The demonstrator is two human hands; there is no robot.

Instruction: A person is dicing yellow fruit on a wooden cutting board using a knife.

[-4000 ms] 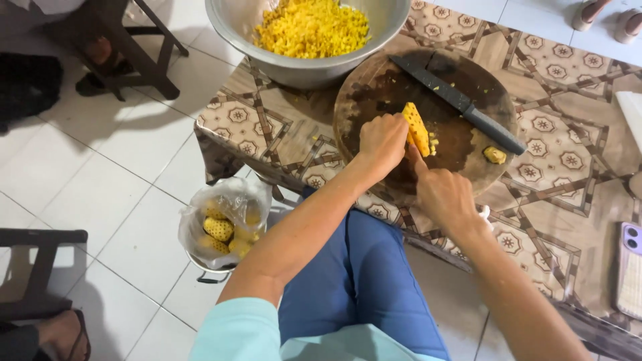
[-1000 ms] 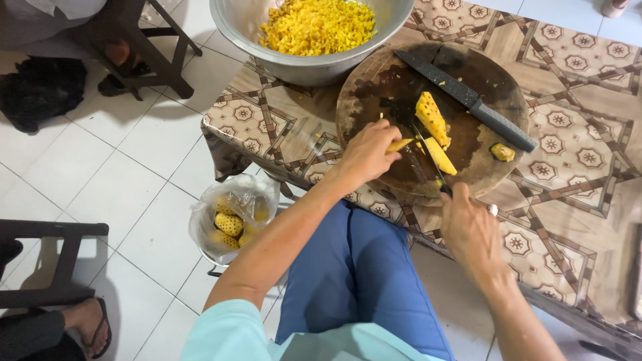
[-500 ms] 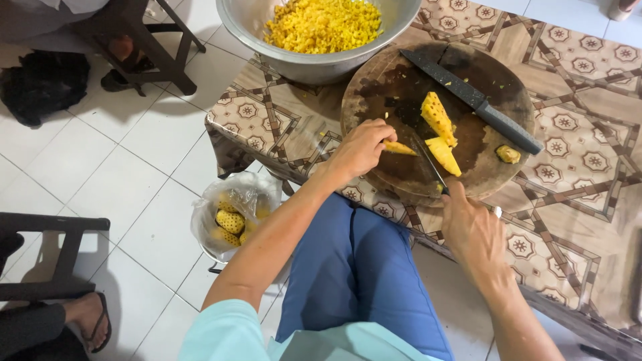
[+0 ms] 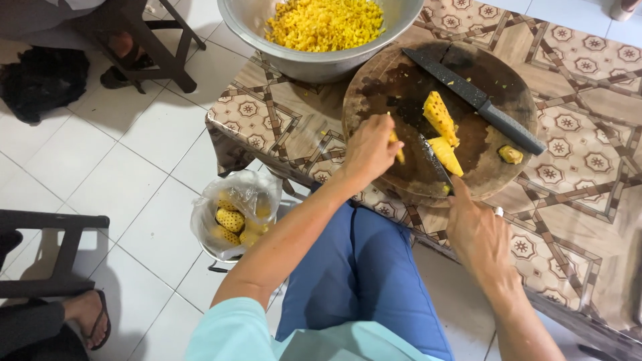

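— What does the left hand (image 4: 369, 148) have?
— It is closed around a thin yellow strip (image 4: 396, 143), held over the near edge of the round cutting board (image 4: 374, 100).
— And the right hand (image 4: 476, 230)?
— It grips a small knife (image 4: 435, 160), whose blade touches the nearer of two pineapple pieces (image 4: 444, 155) on the board.
— Anything else there?
— A larger black knife (image 4: 478, 100) lies across the board, and a metal bowl (image 4: 321, 63) of yellow chunks stands just beyond it.
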